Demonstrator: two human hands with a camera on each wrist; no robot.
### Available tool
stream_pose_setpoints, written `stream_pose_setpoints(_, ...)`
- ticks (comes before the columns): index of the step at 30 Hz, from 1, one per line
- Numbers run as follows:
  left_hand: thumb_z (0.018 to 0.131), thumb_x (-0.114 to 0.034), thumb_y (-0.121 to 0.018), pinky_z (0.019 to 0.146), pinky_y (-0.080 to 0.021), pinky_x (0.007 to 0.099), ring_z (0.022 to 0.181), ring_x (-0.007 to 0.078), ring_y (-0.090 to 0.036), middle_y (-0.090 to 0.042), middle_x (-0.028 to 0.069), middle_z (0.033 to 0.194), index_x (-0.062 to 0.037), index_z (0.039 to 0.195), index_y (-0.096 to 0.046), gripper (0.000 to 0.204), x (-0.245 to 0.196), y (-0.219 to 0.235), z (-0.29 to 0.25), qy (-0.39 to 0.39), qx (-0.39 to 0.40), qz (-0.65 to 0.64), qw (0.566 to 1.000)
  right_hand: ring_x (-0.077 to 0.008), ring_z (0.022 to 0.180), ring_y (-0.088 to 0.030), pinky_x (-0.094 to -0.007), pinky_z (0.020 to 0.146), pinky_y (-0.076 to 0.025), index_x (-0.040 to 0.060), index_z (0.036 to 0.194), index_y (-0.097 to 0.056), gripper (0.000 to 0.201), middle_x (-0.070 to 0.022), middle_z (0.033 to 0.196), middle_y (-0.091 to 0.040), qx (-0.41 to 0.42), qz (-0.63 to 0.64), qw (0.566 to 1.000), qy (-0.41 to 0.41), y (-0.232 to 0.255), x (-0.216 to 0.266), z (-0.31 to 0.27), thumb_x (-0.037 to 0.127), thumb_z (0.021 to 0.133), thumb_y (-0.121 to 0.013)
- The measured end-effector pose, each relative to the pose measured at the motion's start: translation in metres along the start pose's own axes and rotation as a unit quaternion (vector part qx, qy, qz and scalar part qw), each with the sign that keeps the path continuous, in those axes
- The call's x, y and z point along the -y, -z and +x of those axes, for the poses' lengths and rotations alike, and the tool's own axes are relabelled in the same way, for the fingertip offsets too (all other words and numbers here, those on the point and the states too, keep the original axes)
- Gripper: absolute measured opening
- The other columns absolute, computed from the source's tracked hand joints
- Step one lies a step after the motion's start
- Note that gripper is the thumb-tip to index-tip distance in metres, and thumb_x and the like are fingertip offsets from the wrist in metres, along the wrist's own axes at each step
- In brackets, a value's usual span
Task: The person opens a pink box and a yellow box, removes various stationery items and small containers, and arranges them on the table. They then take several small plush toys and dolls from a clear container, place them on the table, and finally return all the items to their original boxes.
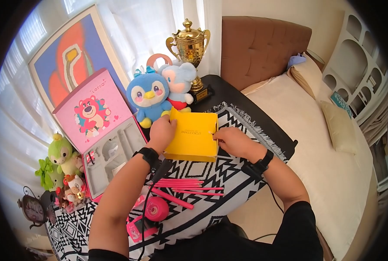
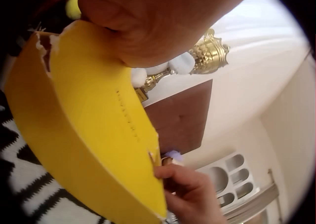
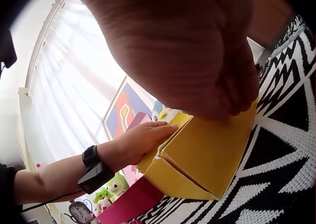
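Observation:
A yellow cardboard box [image 1: 191,135] with small print on its face is tilted up above the patterned cloth, between my two hands. My left hand [image 1: 162,134] grips its left side, thumb over the face. At the right edge, beside a small torn notch, my right hand [image 1: 233,141] pinches the cardboard with curled fingers. In the left wrist view, the box [image 2: 94,120] shows a ragged, whitish torn edge at one corner. The right wrist view shows a split seam along the box's [image 3: 207,155] side, and the left hand [image 3: 145,140] holding the far end.
A pink case [image 1: 94,108] stands open at the left, its grey insert bare in places. Pink pencils [image 1: 181,183] and a round pink item [image 1: 156,209] lie nearer me. Plush toys [image 1: 150,95] and a gold trophy [image 1: 189,52] stand behind. A bed [image 1: 307,143] is at right.

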State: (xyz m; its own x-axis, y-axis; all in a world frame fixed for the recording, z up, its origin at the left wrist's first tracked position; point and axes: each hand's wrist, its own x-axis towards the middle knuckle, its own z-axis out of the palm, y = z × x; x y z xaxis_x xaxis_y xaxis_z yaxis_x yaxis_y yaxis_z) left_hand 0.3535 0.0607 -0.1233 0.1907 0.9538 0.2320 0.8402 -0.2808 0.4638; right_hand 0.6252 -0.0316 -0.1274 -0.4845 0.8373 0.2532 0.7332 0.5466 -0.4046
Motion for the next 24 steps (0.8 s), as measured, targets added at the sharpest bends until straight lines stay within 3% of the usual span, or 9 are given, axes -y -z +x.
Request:
stream_pose_setpoints(3,0.099,-0.029,-0.057,0.074,-0.052,0.0557,0.083,0.0441,-0.067,-0.070,0.0230,0.086,-0.0001,0.094,-0.062,0.030,-0.004,-0.001,-0.003,-0.048,-0.004,0.063,0.997,-0.0347,0.096,-0.069,-0.0408,0.085,-0.056,-0.0013,0.104,-0.071,0.020,-0.0183,0.100,-0.071,0.007,-0.016,0.999,-0.027,0.002,0.010,-0.003,0.003,0.085,-0.064)
stream_pose_setpoints(10,0.102,-0.031,-0.052,0.074,-0.052,0.0560,0.083,0.0442,-0.067,-0.070,0.0231,0.086,-0.0023,0.100,-0.061,0.030,0.007,0.007,0.006,-0.075,0.008,0.103,0.992,-0.0373,0.084,-0.069,-0.0448,0.077,-0.056,0.0012,0.096,-0.070,0.017,-0.0179,0.087,-0.069,-0.006,-0.081,0.993,-0.091,0.011,0.009,-0.026,0.005,0.081,-0.065)
stream_pose_setpoints(22,0.102,-0.032,-0.052,0.078,-0.051,0.0559,0.087,0.0451,-0.066,-0.070,0.0249,0.088,-0.0014,0.101,-0.062,0.032,0.017,0.002,0.011,-0.071,0.007,0.093,0.993,-0.0364,0.086,-0.069,-0.0428,0.079,-0.057,0.0006,0.090,-0.074,0.015,-0.0191,0.089,-0.070,-0.046,-0.111,0.982,-0.145,0.044,-0.016,-0.074,-0.002,0.078,-0.065)
stream_pose_setpoints(24,0.100,-0.035,-0.056,0.080,-0.052,0.0544,0.090,0.0448,-0.066,-0.070,0.0243,0.093,-0.0010,0.102,-0.062,0.034,0.012,0.007,0.011,-0.026,0.034,0.094,0.995,-0.0346,0.093,-0.068,-0.0409,0.081,-0.056,0.0018,0.093,-0.075,0.017,-0.0168,0.094,-0.070,-0.022,-0.179,0.972,-0.154,0.049,-0.013,-0.075,-0.001,0.078,-0.066)
